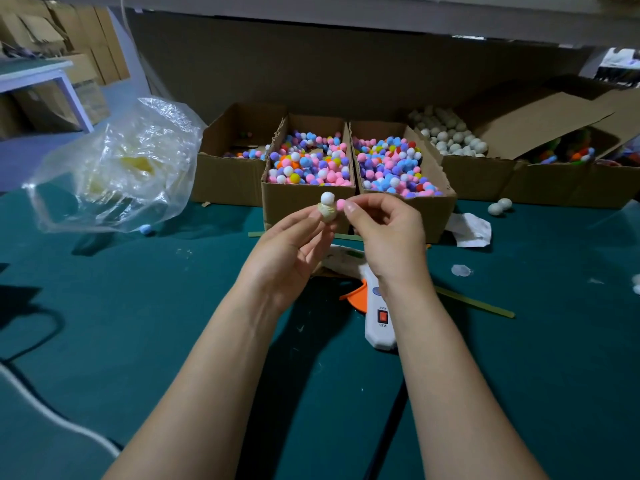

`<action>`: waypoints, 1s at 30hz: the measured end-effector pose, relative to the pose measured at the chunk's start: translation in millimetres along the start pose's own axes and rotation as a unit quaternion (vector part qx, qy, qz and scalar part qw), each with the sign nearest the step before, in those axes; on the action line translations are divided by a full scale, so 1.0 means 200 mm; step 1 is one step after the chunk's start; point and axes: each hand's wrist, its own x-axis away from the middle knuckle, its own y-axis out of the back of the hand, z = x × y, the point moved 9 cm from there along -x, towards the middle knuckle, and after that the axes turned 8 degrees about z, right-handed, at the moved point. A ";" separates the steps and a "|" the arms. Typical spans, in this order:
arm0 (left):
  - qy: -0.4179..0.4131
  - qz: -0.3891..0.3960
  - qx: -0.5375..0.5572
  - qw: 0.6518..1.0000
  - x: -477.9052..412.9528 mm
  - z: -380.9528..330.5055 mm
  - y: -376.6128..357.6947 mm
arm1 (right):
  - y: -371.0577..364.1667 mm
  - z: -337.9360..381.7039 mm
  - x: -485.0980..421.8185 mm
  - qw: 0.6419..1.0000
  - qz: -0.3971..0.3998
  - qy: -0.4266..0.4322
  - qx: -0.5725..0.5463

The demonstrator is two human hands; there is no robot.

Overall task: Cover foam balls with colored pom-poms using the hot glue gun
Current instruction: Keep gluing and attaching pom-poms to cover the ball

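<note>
My left hand pinches a cream foam ball held up over the green table. A white pom-pom sits on top of the ball. My right hand pinches a pink pom-pom against the ball's right side. The white hot glue gun with an orange trigger lies on the table below my right wrist. Two open cardboard boxes of mixed pom-poms stand just behind my hands.
A box of bare foam balls stands at the back right, with two loose balls on the table. A crumpled clear plastic bag lies at the left, a blue pom-pom beside it. A thin green stick and white paper scrap lie at the right.
</note>
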 end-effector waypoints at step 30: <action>-0.020 -0.016 -0.096 0.995 0.01 -0.02 0.02 | -0.02 -0.02 0.00 0.996 0.052 -0.022 0.072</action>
